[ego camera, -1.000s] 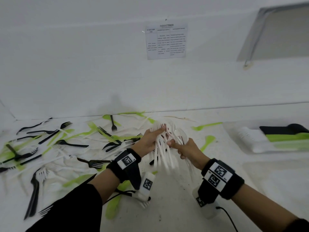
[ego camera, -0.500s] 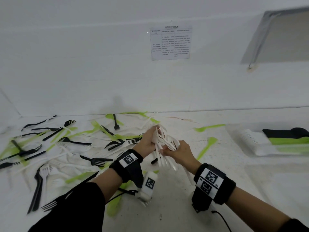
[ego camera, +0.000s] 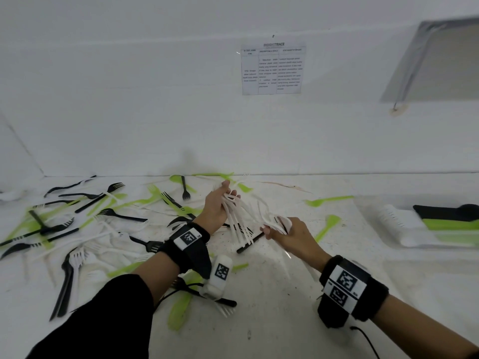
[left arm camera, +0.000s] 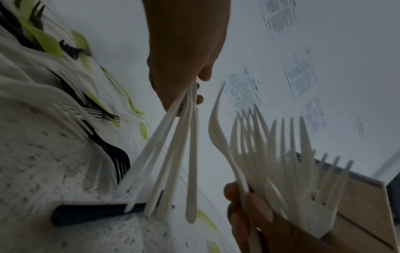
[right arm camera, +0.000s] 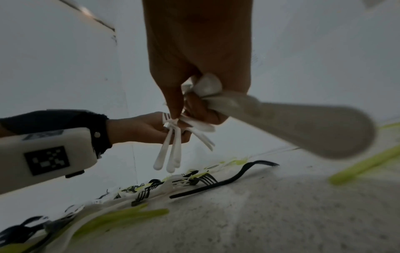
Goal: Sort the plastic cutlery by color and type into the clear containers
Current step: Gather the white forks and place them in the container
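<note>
Over the middle of the white table my left hand (ego camera: 220, 203) grips a bunch of white plastic forks (ego camera: 239, 224) by their heads, handles fanning downward (left arm camera: 171, 164). To its right my right hand (ego camera: 285, 233) clutches a second bunch of white forks (ego camera: 274, 218), tines pointing up (left arm camera: 270, 150) in the left wrist view. One white handle (right arm camera: 292, 123) juts toward the right wrist camera. The two bunches are apart. A clear container (ego camera: 375, 211) at the right edge holds stacked white, black and green cutlery.
Black, green and white forks (ego camera: 77, 229) lie scattered over the left half of the table. A black fork (ego camera: 248, 246) lies under my hands. Green pieces (ego camera: 328, 225) lie between my hands and the container. A printed sheet (ego camera: 272, 68) hangs on the wall.
My hands held one bundle of white forks together; they have now drawn apart, each keeping a share. The right hand moved right and nearer to me.
</note>
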The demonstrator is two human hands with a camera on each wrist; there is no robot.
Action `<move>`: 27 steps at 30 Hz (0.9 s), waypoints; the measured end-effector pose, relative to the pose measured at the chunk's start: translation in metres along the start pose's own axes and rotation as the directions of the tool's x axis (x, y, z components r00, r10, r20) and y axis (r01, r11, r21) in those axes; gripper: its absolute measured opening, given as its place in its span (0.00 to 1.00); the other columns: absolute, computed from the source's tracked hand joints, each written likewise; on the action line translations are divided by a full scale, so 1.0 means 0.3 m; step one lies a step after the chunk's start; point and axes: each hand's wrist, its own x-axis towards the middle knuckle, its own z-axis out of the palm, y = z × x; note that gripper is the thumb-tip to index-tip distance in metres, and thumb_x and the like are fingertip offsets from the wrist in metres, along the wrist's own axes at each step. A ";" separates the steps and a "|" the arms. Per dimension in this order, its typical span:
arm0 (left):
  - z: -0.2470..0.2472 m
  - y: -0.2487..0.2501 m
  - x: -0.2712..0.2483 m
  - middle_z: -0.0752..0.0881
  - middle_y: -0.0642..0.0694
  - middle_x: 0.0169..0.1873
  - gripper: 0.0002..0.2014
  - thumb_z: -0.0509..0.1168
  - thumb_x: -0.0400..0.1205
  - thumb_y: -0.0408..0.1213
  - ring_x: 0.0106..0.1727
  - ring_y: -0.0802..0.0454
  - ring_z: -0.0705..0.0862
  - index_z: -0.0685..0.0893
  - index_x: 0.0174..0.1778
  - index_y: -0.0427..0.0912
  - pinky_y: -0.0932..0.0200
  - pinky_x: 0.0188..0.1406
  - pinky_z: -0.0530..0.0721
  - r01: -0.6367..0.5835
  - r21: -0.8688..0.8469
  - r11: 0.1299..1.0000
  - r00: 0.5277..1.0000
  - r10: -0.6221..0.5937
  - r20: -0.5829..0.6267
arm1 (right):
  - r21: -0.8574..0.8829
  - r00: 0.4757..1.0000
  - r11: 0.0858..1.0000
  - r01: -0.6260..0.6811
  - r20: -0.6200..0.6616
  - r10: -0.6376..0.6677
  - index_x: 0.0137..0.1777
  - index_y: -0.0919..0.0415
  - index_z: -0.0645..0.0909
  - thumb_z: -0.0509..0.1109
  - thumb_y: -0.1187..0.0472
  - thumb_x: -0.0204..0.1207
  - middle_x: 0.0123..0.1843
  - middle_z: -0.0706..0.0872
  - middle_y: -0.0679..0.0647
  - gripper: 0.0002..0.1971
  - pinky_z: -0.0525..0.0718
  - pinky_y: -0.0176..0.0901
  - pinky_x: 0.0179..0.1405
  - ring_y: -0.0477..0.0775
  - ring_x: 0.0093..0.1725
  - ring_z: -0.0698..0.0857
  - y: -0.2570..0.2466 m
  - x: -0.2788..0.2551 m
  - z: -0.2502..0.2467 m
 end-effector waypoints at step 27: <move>0.034 -0.095 -0.093 0.86 0.45 0.34 0.10 0.60 0.84 0.39 0.29 0.54 0.87 0.81 0.43 0.37 0.60 0.31 0.88 0.004 0.191 0.981 0.995 -0.024 0.101 | 0.292 0.977 0.948 -0.128 -0.128 0.172 0.33 0.58 0.80 0.74 0.57 0.73 0.24 0.79 0.53 0.11 0.75 0.33 0.19 0.47 0.20 0.76 -0.033 0.043 0.020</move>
